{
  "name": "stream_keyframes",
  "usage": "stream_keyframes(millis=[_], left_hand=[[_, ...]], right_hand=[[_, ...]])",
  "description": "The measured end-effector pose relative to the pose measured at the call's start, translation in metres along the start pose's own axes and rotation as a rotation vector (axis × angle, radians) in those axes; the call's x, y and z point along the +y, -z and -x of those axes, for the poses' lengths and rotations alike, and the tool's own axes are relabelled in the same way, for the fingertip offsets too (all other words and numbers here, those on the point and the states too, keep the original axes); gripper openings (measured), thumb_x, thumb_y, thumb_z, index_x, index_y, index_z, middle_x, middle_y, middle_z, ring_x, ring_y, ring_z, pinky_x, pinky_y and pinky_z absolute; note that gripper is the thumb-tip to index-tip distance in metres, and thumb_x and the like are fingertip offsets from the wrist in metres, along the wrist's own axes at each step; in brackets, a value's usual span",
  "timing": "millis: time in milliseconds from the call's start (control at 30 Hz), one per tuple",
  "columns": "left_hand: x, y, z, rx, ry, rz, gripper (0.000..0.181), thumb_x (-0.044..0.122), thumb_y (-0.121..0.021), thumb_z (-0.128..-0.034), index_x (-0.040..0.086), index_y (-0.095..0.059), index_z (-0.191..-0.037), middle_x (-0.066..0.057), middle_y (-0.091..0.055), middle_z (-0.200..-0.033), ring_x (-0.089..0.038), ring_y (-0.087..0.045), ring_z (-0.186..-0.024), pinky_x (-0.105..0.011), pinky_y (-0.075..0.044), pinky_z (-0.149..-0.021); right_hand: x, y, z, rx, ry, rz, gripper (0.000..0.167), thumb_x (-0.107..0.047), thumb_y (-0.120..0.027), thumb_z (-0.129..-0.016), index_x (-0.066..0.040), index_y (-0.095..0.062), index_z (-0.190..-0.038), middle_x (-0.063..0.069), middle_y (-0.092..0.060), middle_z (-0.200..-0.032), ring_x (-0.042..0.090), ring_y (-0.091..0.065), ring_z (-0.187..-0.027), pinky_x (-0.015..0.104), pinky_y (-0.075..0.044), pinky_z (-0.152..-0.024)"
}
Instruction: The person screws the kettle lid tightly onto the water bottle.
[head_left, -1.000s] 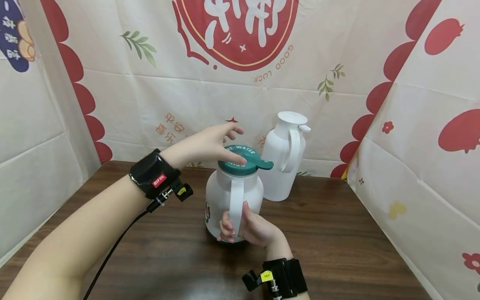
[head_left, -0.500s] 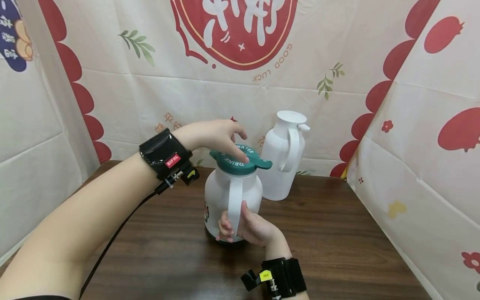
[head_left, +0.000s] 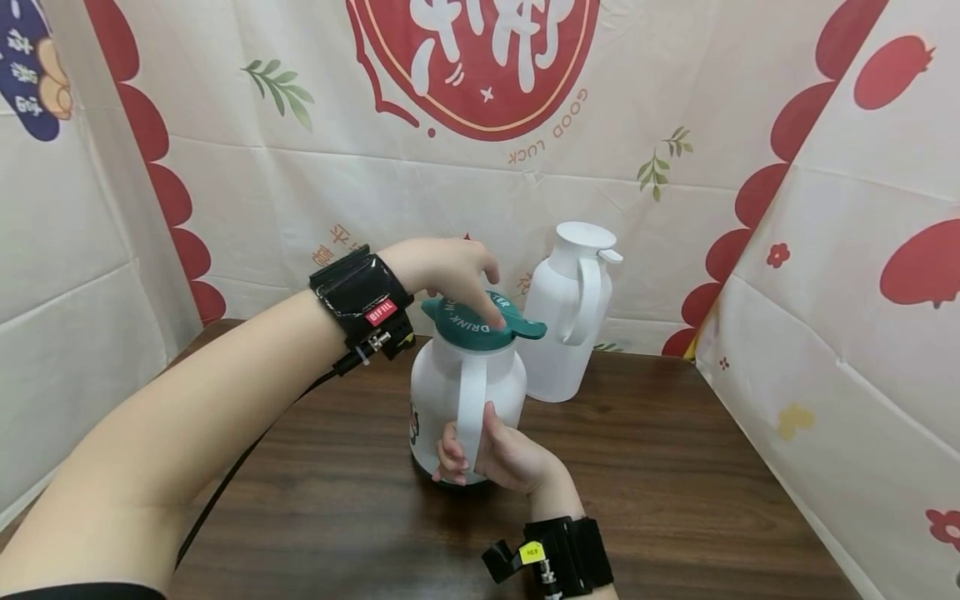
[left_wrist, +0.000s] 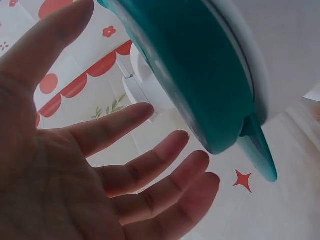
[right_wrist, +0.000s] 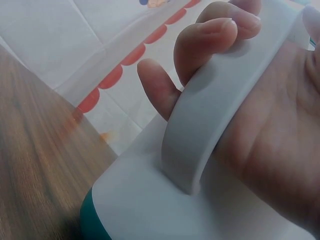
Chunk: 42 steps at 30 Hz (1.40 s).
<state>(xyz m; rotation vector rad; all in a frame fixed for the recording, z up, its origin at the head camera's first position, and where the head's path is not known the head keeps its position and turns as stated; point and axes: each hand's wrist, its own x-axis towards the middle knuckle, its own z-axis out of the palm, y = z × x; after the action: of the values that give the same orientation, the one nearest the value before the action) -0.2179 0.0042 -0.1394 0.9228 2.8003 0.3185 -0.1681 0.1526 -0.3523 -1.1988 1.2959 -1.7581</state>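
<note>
A white thermos jug (head_left: 435, 383) with a green lid (head_left: 471, 329) stands upright on the table, its handle (head_left: 472, 408) facing me. Raised lettering runs round the lid, and a green tab sticks out to its right. My right hand (head_left: 513, 458) holds the handle low down, its fingers curled round it, as the right wrist view also shows. Over the lid hovers my left hand (head_left: 453, 271), thumb pointing down at the lid's top. In the left wrist view its fingers (left_wrist: 150, 195) are spread and loosely bent beside the lid; whether the thumb touches cannot be told.
A second, taller white jug (head_left: 558, 325) stands behind and to the right, its handle turned toward me. The brown wooden table (head_left: 675, 483) meets printed cloth walls (head_left: 360, 183) at the back and sides. A black cable (head_left: 225, 487) trails from the left wrist strap.
My left hand has shifted to the right and further over the lid, uncovering the lid's left spout. The right hand and both jugs have stayed in place.
</note>
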Motion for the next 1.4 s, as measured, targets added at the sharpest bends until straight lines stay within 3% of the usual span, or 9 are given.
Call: stream_keyframes(millis=[300, 633, 1033, 1400], left_hand=[[0.008, -0.001, -0.006, -0.056, 0.043, -0.034, 0.071, 0.046, -0.074, -0.0789, 0.008, -0.053, -0.134, -0.006, -0.055, -0.123, -0.025, -0.056, -0.099, -0.037, -0.054, -0.064], [0.012, 0.0, -0.007, -0.07, 0.041, -0.048, 0.05, 0.044, -0.075, -0.0793, 0.01, -0.065, -0.115, -0.005, -0.06, -0.107, -0.025, -0.058, -0.094, -0.036, -0.054, -0.06], [0.01, 0.001, -0.011, -0.122, 0.026, -0.046, 0.058, 0.038, -0.079, -0.0772, 0.015, -0.059, -0.126, -0.003, -0.055, -0.117, -0.025, -0.055, -0.099, -0.036, -0.054, -0.066], [0.004, 0.009, -0.013, -0.196, -0.038, -0.056, 0.058, 0.033, -0.08, -0.0768, 0.022, -0.057, -0.128, -0.004, -0.054, -0.117, -0.024, -0.054, -0.101, -0.037, -0.053, -0.071]], right_hand=[[0.0, -0.001, 0.001, 0.013, -0.017, -0.019, 0.06, -0.069, -0.016, -0.091, -0.018, -0.048, -0.091, -0.003, -0.042, -0.079, 0.017, -0.041, -0.07, 0.039, -0.042, -0.093], [0.0, 0.0, 0.002, 0.009, -0.017, -0.017, 0.06, -0.069, -0.016, -0.091, -0.018, -0.047, -0.091, -0.003, -0.041, -0.08, 0.017, -0.041, -0.07, 0.04, -0.041, -0.093], [0.001, -0.001, 0.003, 0.005, -0.008, -0.028, 0.059, -0.067, -0.015, -0.092, -0.018, -0.047, -0.092, -0.003, -0.041, -0.08, 0.018, -0.04, -0.071, 0.04, -0.041, -0.094], [-0.001, -0.001, 0.0, -0.002, -0.005, -0.009, 0.059, -0.068, -0.016, -0.092, -0.018, -0.047, -0.091, -0.003, -0.041, -0.08, 0.016, -0.041, -0.071, 0.04, -0.041, -0.093]])
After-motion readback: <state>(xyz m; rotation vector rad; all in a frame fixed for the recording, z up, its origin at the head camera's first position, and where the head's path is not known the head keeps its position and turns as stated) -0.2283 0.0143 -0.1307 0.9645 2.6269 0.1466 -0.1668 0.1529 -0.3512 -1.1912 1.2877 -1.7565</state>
